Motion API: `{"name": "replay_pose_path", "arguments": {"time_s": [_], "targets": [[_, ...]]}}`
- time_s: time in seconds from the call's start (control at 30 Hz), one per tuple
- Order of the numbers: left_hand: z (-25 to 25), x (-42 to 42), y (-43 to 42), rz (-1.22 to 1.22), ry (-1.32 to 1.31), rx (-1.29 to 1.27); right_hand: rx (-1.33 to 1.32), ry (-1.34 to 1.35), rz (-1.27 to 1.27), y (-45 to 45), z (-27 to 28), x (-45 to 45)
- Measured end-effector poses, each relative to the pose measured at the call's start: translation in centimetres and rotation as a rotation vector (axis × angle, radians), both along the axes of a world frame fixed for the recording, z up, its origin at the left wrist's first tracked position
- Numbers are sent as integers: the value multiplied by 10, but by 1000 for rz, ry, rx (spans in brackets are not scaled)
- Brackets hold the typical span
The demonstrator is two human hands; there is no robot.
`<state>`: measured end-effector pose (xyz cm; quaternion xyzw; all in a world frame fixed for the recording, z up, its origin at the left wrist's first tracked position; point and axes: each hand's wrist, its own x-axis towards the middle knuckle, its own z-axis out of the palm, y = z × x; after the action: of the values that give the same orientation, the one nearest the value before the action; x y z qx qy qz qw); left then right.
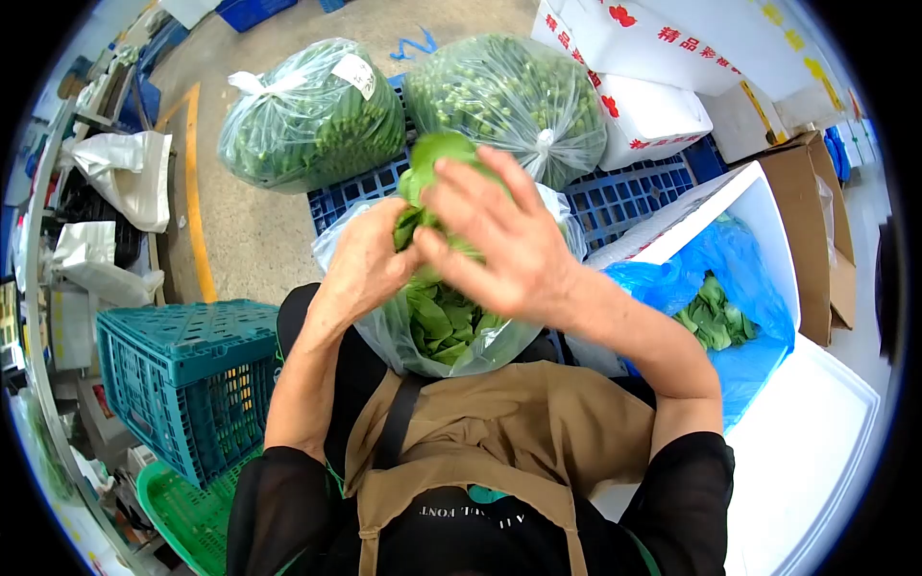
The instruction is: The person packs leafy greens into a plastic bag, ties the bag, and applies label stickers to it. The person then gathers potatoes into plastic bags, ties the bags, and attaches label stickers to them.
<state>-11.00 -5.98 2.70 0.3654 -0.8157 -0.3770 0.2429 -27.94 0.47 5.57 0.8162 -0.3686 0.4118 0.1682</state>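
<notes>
Head view: above an open clear bag (504, 348), the left hand (361, 257) pinches leafy greens (440, 152) between thumb and fingers; the right hand (507, 238) has blurred, loosely spread fingers. A slack pinch could spill some outside the clear bag.

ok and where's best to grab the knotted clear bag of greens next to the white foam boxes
Probably by the gathered knot of the clear bag of greens, coming from the wearer's side. The knot sticks out on the face towards the wearer, while the rest is a broad, rounded bulge with little to pinch. Supporting the underside too may help.
</notes>
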Motion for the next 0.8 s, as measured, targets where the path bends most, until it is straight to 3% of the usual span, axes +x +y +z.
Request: {"name": "replay_pose_path", "arguments": {"time_s": [0.1, 0.23, 0.37, 0.47, 0.53, 0.7, 0.77, 0.8], "targets": [[17, 6, 2, 86, 20, 197, 91, 98, -63, 16, -8, 14], [19, 19, 2, 124, 42, 175, 191, 148, -121, 3, -28, 15], [21, 24, 10, 156, 95, 308, 153, 238, -119, -3, -32, 10], [18, 29, 9, 267, 292, 331, 128, 240, -178, -6, -48, 5], [17, 29, 19, 311, 462, 453, 262, 107, -115, -1, -38, 5], [43, 50, 38, 327, 526, 590, 561, -277, -6, 29, -36, 11], [40, 55, 44, 386, 783, 560, 728, -355, -110, 39, -43, 2], [39, 69, 46, 348, 710, 605, 876, -516, -131, 41, -41, -3]]}}
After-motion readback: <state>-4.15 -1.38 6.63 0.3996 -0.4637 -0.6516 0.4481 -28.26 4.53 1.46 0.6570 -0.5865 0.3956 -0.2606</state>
